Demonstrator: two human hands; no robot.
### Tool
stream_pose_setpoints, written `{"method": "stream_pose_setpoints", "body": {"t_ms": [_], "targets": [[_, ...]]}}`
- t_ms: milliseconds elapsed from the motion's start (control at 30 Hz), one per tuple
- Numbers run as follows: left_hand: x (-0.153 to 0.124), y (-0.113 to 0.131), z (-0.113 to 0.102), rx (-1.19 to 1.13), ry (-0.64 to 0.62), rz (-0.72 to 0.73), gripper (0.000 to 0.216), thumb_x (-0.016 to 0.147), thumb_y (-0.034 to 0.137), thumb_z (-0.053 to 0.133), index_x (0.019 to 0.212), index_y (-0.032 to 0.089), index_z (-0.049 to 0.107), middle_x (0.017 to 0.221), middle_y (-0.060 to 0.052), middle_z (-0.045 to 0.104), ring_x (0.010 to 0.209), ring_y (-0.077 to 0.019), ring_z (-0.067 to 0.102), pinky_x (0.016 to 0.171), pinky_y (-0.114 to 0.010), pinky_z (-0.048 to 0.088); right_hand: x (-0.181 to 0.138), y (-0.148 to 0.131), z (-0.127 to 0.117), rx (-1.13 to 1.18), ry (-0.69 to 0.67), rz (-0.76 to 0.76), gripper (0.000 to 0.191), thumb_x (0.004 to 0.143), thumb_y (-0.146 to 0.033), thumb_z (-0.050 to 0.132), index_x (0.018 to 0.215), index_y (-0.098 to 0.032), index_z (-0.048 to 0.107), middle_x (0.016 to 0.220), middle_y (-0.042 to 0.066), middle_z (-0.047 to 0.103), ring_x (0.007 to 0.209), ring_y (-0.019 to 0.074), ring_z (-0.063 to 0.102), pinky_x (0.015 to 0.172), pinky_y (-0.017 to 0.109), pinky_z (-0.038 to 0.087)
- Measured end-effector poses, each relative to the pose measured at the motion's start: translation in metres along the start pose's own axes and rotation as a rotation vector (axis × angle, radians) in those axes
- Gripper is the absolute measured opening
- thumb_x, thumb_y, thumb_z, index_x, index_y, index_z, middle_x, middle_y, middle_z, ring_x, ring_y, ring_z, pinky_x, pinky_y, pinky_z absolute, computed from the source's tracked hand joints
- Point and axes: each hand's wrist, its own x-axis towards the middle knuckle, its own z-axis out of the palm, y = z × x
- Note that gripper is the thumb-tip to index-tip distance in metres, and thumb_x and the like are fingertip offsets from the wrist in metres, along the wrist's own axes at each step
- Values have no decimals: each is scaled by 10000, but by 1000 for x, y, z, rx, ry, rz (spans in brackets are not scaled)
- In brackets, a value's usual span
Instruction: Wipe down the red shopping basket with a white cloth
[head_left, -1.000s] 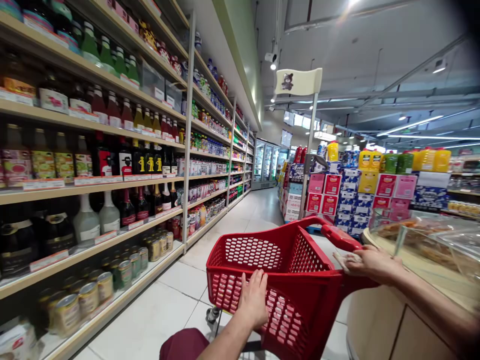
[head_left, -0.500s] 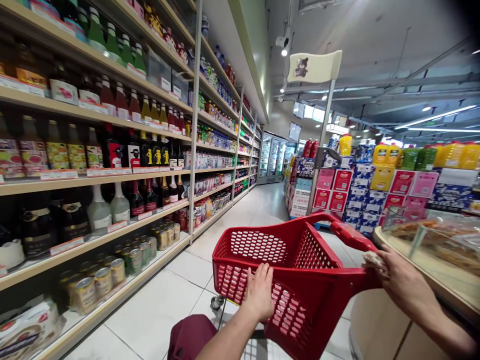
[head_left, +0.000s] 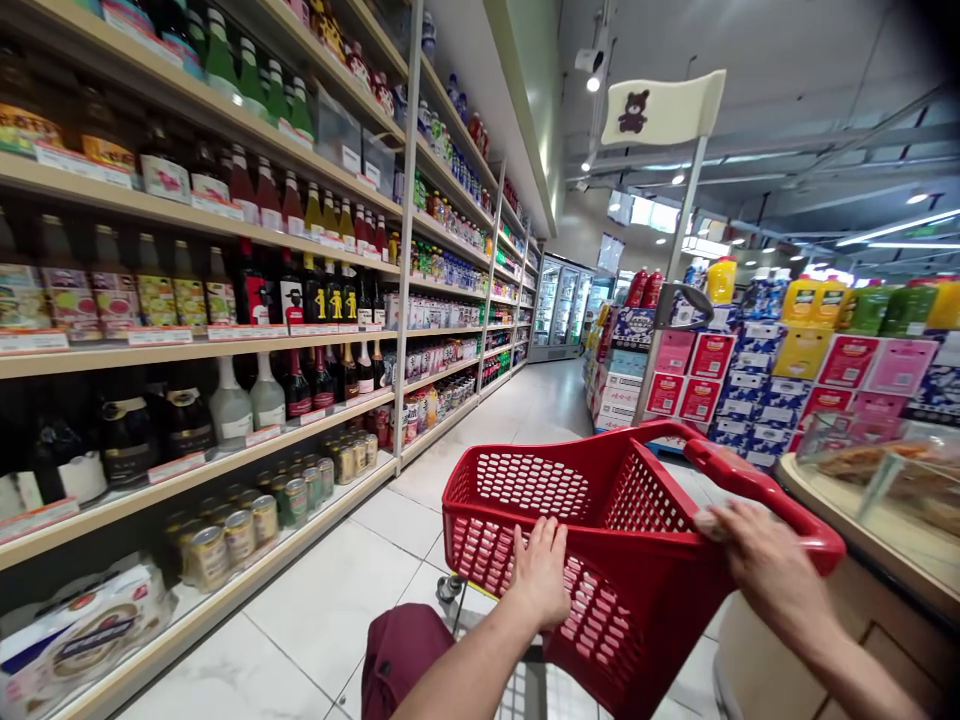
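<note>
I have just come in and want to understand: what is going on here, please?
A person stands in a supermarket aisle behind a red perforated plastic shopping cart. The left hand lies flat on the cart's near wall. The right hand rests on the red handle, with a small pale thing under its fingers. Long wooden shelves of bottles and cans run along the left.

Left hand (head_left: pixel 541 575) lies flat, open; right hand (head_left: pixel 765 560) seems loosely curled.
</note>
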Motion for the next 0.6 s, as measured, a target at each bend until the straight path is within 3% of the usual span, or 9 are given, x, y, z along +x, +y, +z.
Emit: {"method": "stream_pose_setpoints", "body": {"t_ms": [133,233,367,433,533,600], "targets": [[3,0,0,51,2,-11,813,675,293,405,1382,105,48,1463,-92,73,1330,-238,3,1046,-515,-36,-2,-62,10,43,-93,-190,424,767,-94,314,1069,-226,582,1202,38,552,1167,215,437,945,408,355],[5,-2,0,72,-13,-2,821,652,251,410,1381,104,63,1462,-90,83,1329,-241,19,1039,-528,-52,-7,-50,3,-9,-121,-277,454,770,-79,299,1102,-245,561,1240,18,523,1198,220,401,957,441,330],[5,-3,6,-14,17,20,825,650,273,421,1379,92,79,1461,-98,74,1330,-239,13,1036,-543,-33,-13,-12,-5,-189,5,14,420,783,-97,282,1092,-146,563,1236,138,506,1202,295,378,927,517,321],[4,-4,10,-50,37,39,852,640,295,444,1379,91,72,1462,-102,59,1328,-249,-6,1033,-553,-25,-10,-27,5,-185,10,37,407,776,-94,295,1068,-114,579,1202,163,526,1188,295,395,929,481,337],[2,-10,13,-66,48,61,859,640,292,458,1382,114,63,1463,-92,62,1326,-262,-11,1028,-569,-16,-4,-68,24,-49,-76,-176,451,759,-61,290,1074,-177,591,1168,87,571,1154,224,446,946,398,348],[1,-16,12,-80,53,66,828,656,279,449,1383,139,80,1462,-80,95,1326,-264,15,1028,-576,4,-4,-74,28,13,-112,-272,493,747,-54,280,1096,-235,578,1175,34,573,1146,196,457,952,397,341]]}}
